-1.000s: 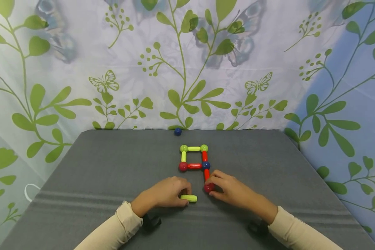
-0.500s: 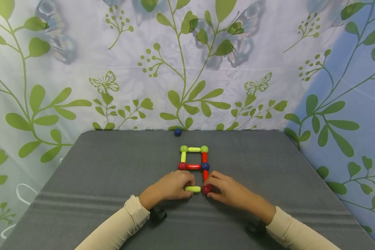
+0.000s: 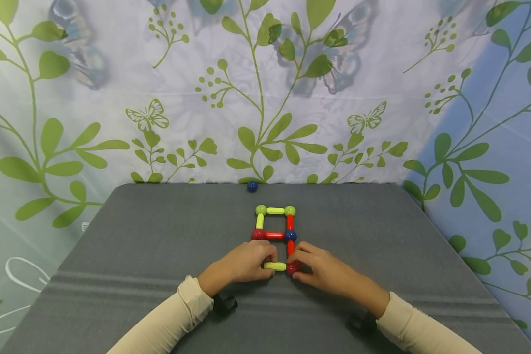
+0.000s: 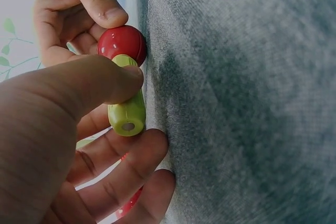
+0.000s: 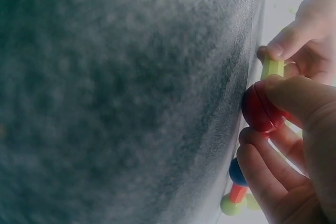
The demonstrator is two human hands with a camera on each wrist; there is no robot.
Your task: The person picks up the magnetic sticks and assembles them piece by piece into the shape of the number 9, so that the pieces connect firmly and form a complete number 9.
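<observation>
My left hand [image 3: 250,260] pinches a yellow-green magnetic rod [image 3: 274,266] between thumb and fingers; its free end with a metal dot faces the left wrist camera. The rod's other end meets a red ball [image 5: 259,107], which my right hand [image 3: 327,268] holds with thumb and fingers. From that ball a red rod [image 3: 290,248] runs back to a blue ball [image 3: 290,235]. Beyond lies a square of rods and balls: a second red ball [image 3: 258,234] joined by a red rod [image 3: 274,235] to the blue one, and two green balls [image 3: 261,210] at the far corners.
Another blue ball [image 3: 252,186] lies alone at the table's back edge. The grey cloth-covered table [image 3: 181,216] ends at a patterned curtain [image 3: 265,98]. A white looped line [image 3: 15,275] shows at the left.
My left hand has moved right and away from me with the yellow-green rod, bringing its end to the red ball. The right hand and that ball have shifted slightly left.
</observation>
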